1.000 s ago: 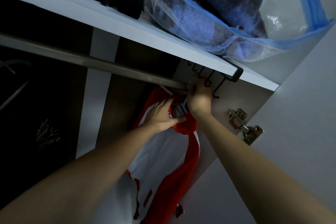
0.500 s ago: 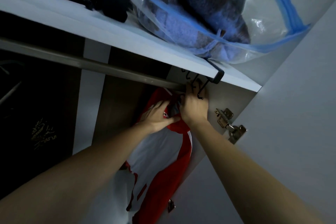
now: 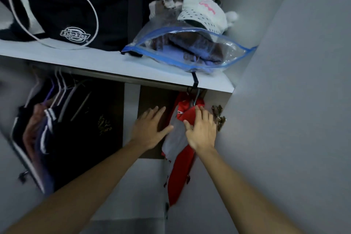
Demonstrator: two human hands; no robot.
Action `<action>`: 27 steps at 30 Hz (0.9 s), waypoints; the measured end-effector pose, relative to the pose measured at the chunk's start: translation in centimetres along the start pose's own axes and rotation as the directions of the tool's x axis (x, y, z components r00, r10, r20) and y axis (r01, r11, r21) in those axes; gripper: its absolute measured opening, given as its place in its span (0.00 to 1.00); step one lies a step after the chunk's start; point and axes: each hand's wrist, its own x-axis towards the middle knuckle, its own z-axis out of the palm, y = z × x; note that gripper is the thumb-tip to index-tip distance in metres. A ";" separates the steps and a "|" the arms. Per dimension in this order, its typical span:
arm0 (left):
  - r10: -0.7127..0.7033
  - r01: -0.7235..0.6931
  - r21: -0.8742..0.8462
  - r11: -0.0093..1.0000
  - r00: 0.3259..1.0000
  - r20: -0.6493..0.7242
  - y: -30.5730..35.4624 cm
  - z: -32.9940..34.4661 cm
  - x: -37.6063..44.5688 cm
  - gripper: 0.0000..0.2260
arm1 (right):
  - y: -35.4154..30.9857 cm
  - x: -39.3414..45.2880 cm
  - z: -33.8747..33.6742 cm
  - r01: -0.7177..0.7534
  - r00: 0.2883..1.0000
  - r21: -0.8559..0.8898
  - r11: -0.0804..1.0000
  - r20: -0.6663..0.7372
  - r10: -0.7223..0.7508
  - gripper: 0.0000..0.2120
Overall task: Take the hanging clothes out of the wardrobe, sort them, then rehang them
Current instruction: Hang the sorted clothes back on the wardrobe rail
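A red and white jersey [image 3: 182, 169] hangs on a hanger from the rail [image 3: 144, 81] at the wardrobe's right end, under the white shelf [image 3: 106, 64]. My right hand [image 3: 202, 129] lies flat on its red shoulder with fingers straight. My left hand [image 3: 150, 129] is spread open just left of the jersey, its thumb touching the white front. At the left, several dark clothes [image 3: 62, 131] hang on pale hangers from the same rail.
On the shelf sit a black Dickies bag [image 3: 62, 15], a clear blue-edged bag of folded clothes [image 3: 190, 49] and a white cap [image 3: 205, 17]. A black hook rack [image 3: 194, 83] clips over the shelf edge. The open door [image 3: 294, 100] and its hinge [image 3: 219, 118] stand at the right.
Both hands came down from the hanger hook at the rail and opened flat on the jersey. The camera pulled back and up, showing the shelf's top and the dark clothes at the left.
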 end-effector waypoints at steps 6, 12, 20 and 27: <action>0.029 -0.016 0.135 0.991 0.995 -0.097 1.7 -5.2 -8.5 0.40 | -1.4 -7.0 -5.9 0.045 0.999 0.157 0.987 0.009 -0.047 0.36; 0.279 -0.253 0.203 0.946 0.954 -0.111 3.6 -8.4 -13.7 0.36 | -1.9 -15.6 -10.0 0.026 0.996 0.163 0.986 -0.083 -0.013 0.35; 0.508 -0.508 0.005 0.861 0.861 -0.017 2.7 -8.7 -19.0 0.36 | -3.6 -29.0 -11.9 -0.206 0.960 0.164 0.965 -0.155 0.231 0.33; 0.749 -0.731 -0.188 0.656 0.662 0.041 9.1 -7.2 -27.0 0.34 | -2.9 -44.6 -15.5 -0.485 0.843 0.072 0.872 -0.228 0.487 0.33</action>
